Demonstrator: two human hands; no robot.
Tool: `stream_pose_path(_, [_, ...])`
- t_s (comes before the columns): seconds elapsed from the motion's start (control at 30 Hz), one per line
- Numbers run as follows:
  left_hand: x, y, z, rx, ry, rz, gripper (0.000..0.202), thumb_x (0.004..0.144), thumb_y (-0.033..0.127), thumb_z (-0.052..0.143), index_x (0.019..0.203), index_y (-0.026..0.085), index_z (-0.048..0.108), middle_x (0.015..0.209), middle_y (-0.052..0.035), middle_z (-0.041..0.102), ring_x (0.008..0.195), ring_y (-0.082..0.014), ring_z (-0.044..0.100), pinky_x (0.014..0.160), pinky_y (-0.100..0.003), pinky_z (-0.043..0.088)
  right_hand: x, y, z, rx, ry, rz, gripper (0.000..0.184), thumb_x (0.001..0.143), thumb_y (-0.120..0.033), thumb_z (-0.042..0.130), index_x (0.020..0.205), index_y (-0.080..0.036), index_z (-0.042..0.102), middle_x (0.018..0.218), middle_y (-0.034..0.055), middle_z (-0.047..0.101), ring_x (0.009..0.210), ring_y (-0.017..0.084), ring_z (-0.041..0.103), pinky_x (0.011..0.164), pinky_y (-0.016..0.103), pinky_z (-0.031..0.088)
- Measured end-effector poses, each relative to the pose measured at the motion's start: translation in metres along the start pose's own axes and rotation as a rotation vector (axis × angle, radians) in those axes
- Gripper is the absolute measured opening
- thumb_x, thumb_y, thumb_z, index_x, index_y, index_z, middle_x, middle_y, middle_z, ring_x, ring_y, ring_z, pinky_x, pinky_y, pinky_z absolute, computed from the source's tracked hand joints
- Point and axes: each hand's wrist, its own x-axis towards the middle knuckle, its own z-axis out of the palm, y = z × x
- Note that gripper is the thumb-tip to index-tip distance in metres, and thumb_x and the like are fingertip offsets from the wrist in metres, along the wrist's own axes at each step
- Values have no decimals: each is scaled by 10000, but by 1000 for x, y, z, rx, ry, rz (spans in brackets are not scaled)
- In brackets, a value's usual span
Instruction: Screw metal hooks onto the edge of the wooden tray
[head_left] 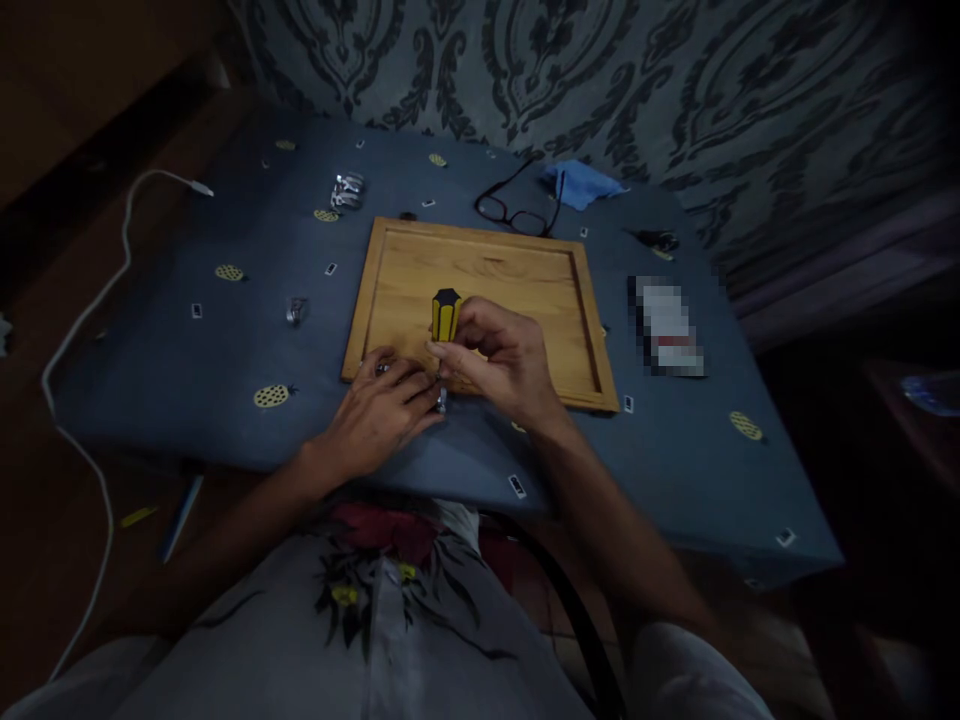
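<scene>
My right hand (506, 360) grips a screwdriver (446, 316) by its yellow and black handle, held upright between thumb and fingers. Its tip points down at the near edge of a rectangular wooden panel with a raised border (480, 270), which lies on the table. My left hand (382, 415) is bent over that same edge, left of the screwdriver. Its fingertips press on a small shiny metal fitting (442, 400), mostly hidden under the fingers. Another small metal fitting (296, 310) lies on the cloth left of the panel.
A blue-grey tablecloth (172, 360) covers the table. Several shiny metal pieces (347, 190) sit at the back left. Behind the panel are eyeglasses (517, 215) and a blue cloth (581, 185). A dark tool (656, 239) and a blurred packet (667, 325) lie right; a white cable (124, 245) hangs left.
</scene>
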Motion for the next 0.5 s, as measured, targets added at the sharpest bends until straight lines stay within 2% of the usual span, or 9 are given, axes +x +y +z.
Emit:
stream_pose_path(0.17, [0,0,0,-11,-28,-20,242,1034,343,603,1171,191,733,1143,-54,791,1109,-245,683,1059,-475,447,0,-3,-3,45,-51,32,331,885,-485,760,823,-218,576,672,-49,565,598,108,558,565,245,446])
stream_pose_path(0.33, [0,0,-3,0,-48,-8,232,1036,340,601,1164,196,731,1141,-48,791,1074,-230,686,1055,-463,450,0,-6,-15,32,-161,4,204,959,-393,687,1000,-193,690,839,9,650,713,137,641,665,280,509])
stream_pose_path(0.5, [0,0,-2,12,-23,3,252,1045,344,580,1165,178,727,1134,-47,790,1080,-234,681,1047,-467,448,2,-2,-14,-73,-150,-96,198,972,-382,677,923,-195,721,779,9,646,723,151,644,692,295,507])
